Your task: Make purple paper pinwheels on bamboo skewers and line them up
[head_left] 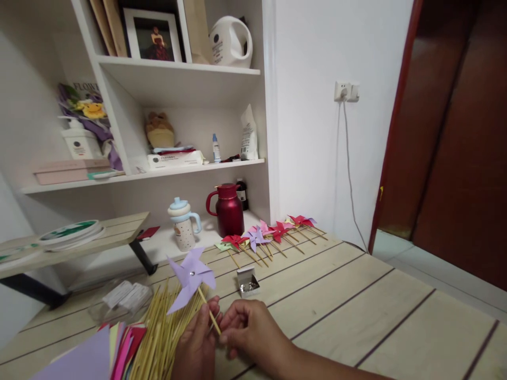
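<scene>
— Where is the lilac paper pinwheel (198,273) held?
— Above the counter (336,311), partly in front of the bundle of thin sticks (154,330). Its wooden stick (213,320) is pinched below the blades by the fingers of the left hand (195,338); near the lower end it is pinched by those of the right hand (253,328).
— How is this best handled?
— Pressure should be kept on the stick alone, so that no blade is creased. Twisting should be avoided; how firmly the metal pin (192,274) is seated cannot be told.
— And the open pin box (249,285)?
— It stands just beyond the right hand; knocking it should be avoided.
</scene>
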Demonstrator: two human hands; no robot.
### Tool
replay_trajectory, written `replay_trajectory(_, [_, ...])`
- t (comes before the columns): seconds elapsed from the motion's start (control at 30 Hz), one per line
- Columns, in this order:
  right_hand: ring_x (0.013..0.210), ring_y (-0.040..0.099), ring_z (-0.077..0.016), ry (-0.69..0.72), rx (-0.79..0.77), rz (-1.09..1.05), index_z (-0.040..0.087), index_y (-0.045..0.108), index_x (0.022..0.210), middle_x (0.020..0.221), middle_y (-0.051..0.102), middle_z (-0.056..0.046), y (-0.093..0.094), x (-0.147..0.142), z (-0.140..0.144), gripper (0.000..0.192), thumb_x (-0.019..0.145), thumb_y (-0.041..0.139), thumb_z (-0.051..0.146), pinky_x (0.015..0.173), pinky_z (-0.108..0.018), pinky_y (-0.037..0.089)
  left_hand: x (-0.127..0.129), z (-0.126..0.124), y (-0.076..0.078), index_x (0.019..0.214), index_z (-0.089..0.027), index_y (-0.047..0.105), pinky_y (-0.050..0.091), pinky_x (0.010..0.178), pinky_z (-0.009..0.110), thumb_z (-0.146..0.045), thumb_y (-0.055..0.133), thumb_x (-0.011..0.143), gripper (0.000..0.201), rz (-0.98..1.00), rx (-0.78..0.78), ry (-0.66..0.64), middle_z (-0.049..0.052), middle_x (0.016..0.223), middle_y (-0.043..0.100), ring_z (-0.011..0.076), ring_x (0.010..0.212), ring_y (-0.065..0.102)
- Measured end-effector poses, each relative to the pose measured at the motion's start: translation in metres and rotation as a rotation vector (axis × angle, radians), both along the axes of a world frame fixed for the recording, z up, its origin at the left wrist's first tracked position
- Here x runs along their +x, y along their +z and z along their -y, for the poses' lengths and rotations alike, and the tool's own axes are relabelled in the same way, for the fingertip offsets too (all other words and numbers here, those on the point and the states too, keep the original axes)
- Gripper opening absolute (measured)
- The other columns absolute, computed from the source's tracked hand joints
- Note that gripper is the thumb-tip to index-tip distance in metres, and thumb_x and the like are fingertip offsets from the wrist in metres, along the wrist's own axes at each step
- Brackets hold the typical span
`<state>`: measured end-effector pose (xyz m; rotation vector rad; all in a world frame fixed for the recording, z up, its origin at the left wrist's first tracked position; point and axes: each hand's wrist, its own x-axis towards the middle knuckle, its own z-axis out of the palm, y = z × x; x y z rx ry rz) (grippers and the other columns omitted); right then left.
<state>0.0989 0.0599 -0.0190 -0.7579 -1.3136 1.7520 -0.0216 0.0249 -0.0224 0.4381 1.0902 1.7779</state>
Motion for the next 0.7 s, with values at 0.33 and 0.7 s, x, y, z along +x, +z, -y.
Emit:
replay_trajectory(0.33, [0.041, 0.051, -0.0084, 0.016, -0.007, 0.07, 0.016, 0.056, 0.057, 0.051, 0.059, 0.005, -0.0032, -0.002, -0.0004, 0.031, 0.048, 0.082, 0.03, 0.045, -0.023, 0.039, -0.0012, -0.0027, -0.0018, 0.075, -0.015, 0.079, 0.058, 0.071, 0.026, -0.048, 0.093, 0.045, 0.046, 0.08, 0.019, -0.129, 0.008, 0.077, 0.075, 0.0182, 0.078, 0.069])
replay_trajectory(0.7, [0.039, 0.05, -0.0079, -0.034, -0.011, 0.078, 0.018, 0.055, 0.054, 0.049, 0.06, 0.004, 0.0045, -0.0011, -0.0041, 0.03, 0.046, 0.08, 0.031, 0.043, -0.022, 0.037, -0.0078, -0.0094, 0.0003, 0.089, -0.027, 0.078, 0.06, 0.073, 0.03, -0.045, 0.095, 0.034, 0.061, 0.1, -0.03, -0.073, 0.005, 0.116, 0.073, 0.0304, 0.116, 0.062])
